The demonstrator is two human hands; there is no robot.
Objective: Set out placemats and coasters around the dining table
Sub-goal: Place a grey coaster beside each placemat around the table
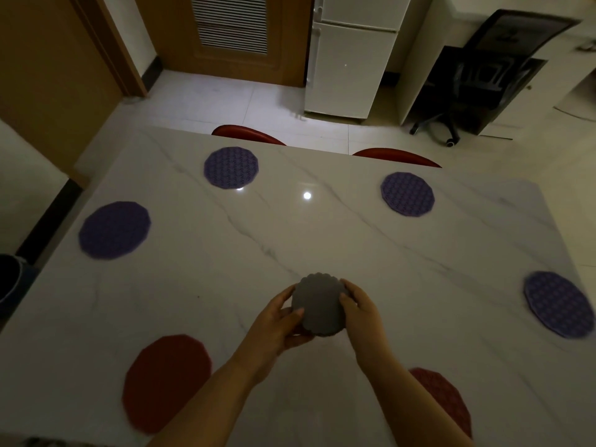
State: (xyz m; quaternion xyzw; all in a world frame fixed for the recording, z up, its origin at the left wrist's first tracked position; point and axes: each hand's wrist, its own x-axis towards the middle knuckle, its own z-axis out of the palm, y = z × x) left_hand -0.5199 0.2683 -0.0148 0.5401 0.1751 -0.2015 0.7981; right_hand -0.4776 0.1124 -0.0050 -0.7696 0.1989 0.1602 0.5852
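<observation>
Grey coasters (319,304) clasped between left hand (277,321) and right hand (361,308), above marble table (322,227)

Red placemat (443,400) at five o'clock sits half hidden under the right forearm. The purple placemat (559,304) at three o'clock runs off the edge. Two red chairs (248,135) at twelve show only their tops behind the table (290,227).

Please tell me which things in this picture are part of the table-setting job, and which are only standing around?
Part of the job:
- four purple placemats
- two red placemats
- grey coasters, held by left hand and right hand
- table

Only standing around:
- fridge
- office chair
- red chairs
- door
</observation>
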